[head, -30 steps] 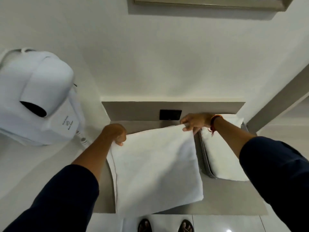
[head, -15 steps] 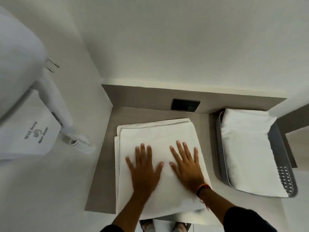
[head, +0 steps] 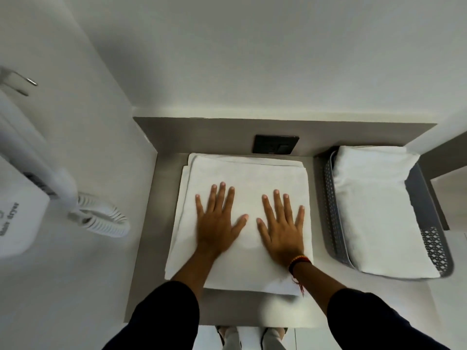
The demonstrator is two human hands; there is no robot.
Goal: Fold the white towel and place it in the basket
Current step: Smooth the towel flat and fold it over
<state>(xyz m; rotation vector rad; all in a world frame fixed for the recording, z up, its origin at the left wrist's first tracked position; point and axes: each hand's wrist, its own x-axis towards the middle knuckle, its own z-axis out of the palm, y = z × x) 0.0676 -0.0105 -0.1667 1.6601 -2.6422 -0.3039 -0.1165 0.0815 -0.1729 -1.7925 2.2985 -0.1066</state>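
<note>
Head view, towel: the white towel (head: 242,180) lies folded into a rough square in the middle of the frame, on the grey desk (head: 161,223), its far edge just under the dark wall socket (head: 276,144).
Head view, left hand: the left hand (head: 217,221) lies flat on the towel, fingers spread, palm down; it grips nothing.
Head view, right hand: the right hand (head: 281,223) lies flat beside it, fingers spread too, pressing and not gripping; a thread band sits at the wrist.
Head view, basket: the grey basket (head: 331,205) stands at the right of the frame, near the towel but not touching it, with another white towel (head: 379,210) already in it.
Handling: the towel looks soft, limp and light, in several layers whose edges show stepped at the upper left corner; it will likely sag and unfold if lifted by one edge.
Where to hold: probably best from both side edges, or with the hands slid under it, so the layers keep together.
Risk: the stack may splay as it goes onto the towel in the basket.
</note>
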